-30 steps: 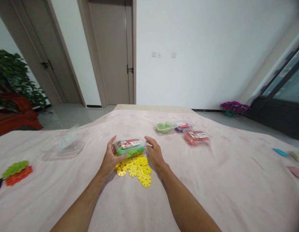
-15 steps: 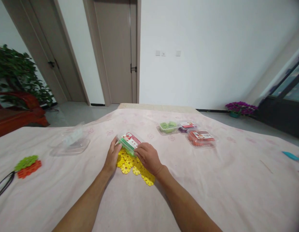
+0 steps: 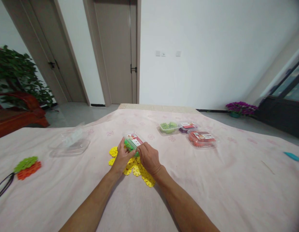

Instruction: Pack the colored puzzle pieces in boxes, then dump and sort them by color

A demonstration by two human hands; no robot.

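Both hands hold a clear plastic box (image 3: 133, 140) with a red and white label on its lid and green pieces inside. My left hand (image 3: 122, 157) is closed around the box's near left side, thumb along the front. My right hand (image 3: 149, 157) grips the near right corner, fingers bent over the edge. Beneath the box and hands lie yellow snowflake-shaped plastic discs (image 3: 136, 170), spread on the pink cloth and partly hidden by my hands.
To the right sit an open box of light green pieces (image 3: 169, 126), a labelled purple box (image 3: 188, 126) and a labelled red-orange box (image 3: 201, 138). At left are an empty clear container (image 3: 69, 148), green discs (image 3: 25, 163), orange discs (image 3: 29, 170) and a black cord (image 3: 6, 187).
The box has shifted slightly right and tilted. My left hand has moved right along it, with its thumb now at the near side, uncovering more yellow discs at left.
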